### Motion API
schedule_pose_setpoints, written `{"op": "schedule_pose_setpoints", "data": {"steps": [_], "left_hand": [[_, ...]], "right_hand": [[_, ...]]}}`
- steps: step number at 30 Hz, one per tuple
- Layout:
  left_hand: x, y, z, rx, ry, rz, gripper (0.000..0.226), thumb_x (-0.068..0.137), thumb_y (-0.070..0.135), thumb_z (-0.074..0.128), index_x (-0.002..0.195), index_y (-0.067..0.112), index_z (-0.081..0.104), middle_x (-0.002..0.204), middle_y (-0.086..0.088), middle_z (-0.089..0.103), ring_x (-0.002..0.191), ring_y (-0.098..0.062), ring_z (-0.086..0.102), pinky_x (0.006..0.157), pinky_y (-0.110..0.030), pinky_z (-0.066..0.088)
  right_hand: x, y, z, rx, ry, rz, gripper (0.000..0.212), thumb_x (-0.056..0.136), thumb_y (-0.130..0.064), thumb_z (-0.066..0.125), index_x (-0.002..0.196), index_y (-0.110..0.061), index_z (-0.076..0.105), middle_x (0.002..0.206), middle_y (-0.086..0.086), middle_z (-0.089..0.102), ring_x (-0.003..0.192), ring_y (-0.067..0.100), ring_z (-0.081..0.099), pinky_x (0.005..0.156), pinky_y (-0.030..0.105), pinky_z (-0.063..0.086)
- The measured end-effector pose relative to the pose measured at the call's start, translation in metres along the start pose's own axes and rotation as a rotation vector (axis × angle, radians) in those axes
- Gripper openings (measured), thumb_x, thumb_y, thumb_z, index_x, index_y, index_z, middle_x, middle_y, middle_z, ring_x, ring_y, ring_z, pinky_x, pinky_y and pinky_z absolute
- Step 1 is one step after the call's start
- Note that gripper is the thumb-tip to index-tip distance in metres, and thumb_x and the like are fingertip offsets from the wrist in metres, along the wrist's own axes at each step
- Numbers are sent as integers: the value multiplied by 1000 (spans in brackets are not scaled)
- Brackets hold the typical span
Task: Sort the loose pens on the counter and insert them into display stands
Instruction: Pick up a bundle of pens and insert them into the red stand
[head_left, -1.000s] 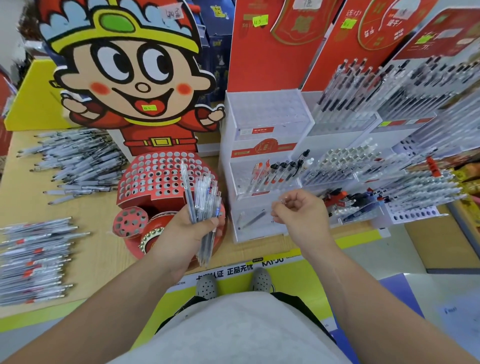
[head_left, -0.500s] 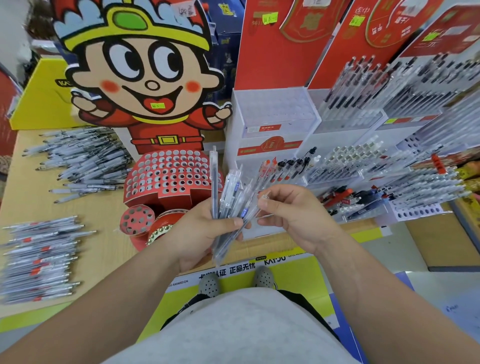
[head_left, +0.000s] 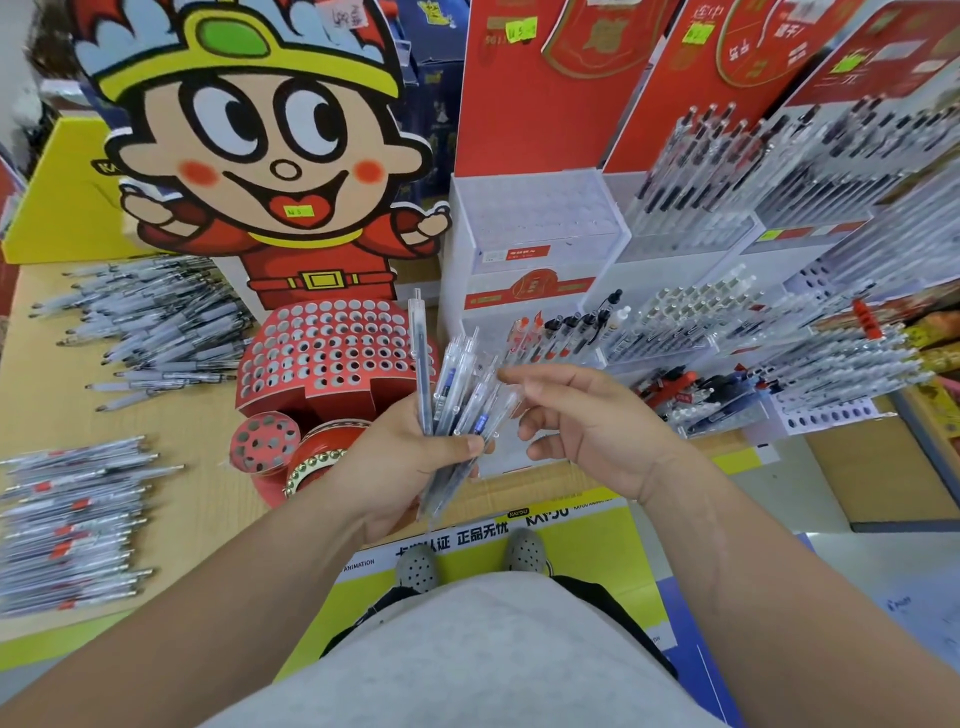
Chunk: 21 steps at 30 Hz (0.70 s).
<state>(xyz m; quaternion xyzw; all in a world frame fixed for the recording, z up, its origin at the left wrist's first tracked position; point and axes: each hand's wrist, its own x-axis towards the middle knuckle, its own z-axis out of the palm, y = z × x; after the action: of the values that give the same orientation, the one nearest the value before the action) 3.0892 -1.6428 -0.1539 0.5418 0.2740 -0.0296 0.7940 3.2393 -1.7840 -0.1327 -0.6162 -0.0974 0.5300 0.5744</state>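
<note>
- My left hand (head_left: 410, 457) is curled around a bundle of clear pens (head_left: 457, 400), thumb pressed across the barrels. The pens fan upward, and one dark pen (head_left: 422, 358) stands taller than the rest.
- My right hand (head_left: 587, 431) is just beside the bundle with its fingers loosely spread and nothing in its grasp. The index fingertip (head_left: 506, 374) is at the pens' upper ends, and I cannot tell if it touches them.
- The bundle is above the counter (head_left: 47, 415) edge, in front of the red perforated stand (head_left: 322, 353), whose holes look unfilled.
- To the right, a white tiered stand (head_left: 530, 260) has a few red and black pens in its lower row.
- Two piles of loose pens lie on the counter at left, a far pile (head_left: 150, 322) and a near pile (head_left: 67, 525).
</note>
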Motion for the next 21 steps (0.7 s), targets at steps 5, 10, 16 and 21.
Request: {"op": "schedule_pose_setpoints", "data": {"steps": [5, 10, 16, 21], "left_hand": [[1, 1, 1, 11, 6, -10, 29, 90, -2, 68, 117, 7, 64, 89, -5, 73, 78, -12, 69, 69, -24, 55], [3, 2, 3, -17, 11, -18, 25, 90, -3, 66, 113, 8, 65, 74, 3, 71, 68, -7, 67, 63, -23, 53], [5, 5, 6, -36, 1, -33, 28, 90, -3, 67, 115, 8, 65, 85, -5, 73, 75, -12, 68, 67, -25, 55], [5, 5, 6, -27, -34, -50, 26, 89, -2, 69, 114, 8, 66, 88, -6, 71, 77, -11, 69, 68, -26, 55]], "right_hand": [[1, 3, -3, -136, 54, -51, 13, 86, -21, 71, 83, -9, 68, 71, 3, 61, 65, 17, 56, 52, 24, 49], [2, -1, -6, -93, 29, -58, 13, 92, -13, 67, 102, -8, 74, 84, -3, 69, 68, 13, 59, 52, 25, 47], [4, -4, -7, -167, 86, -43, 6, 92, -14, 70, 94, -10, 72, 83, 4, 65, 66, 15, 60, 51, 25, 46], [4, 0, -10, -160, 42, -89, 8, 90, -5, 69, 96, -8, 74, 78, 4, 67, 64, 14, 59, 53, 23, 48]]}}
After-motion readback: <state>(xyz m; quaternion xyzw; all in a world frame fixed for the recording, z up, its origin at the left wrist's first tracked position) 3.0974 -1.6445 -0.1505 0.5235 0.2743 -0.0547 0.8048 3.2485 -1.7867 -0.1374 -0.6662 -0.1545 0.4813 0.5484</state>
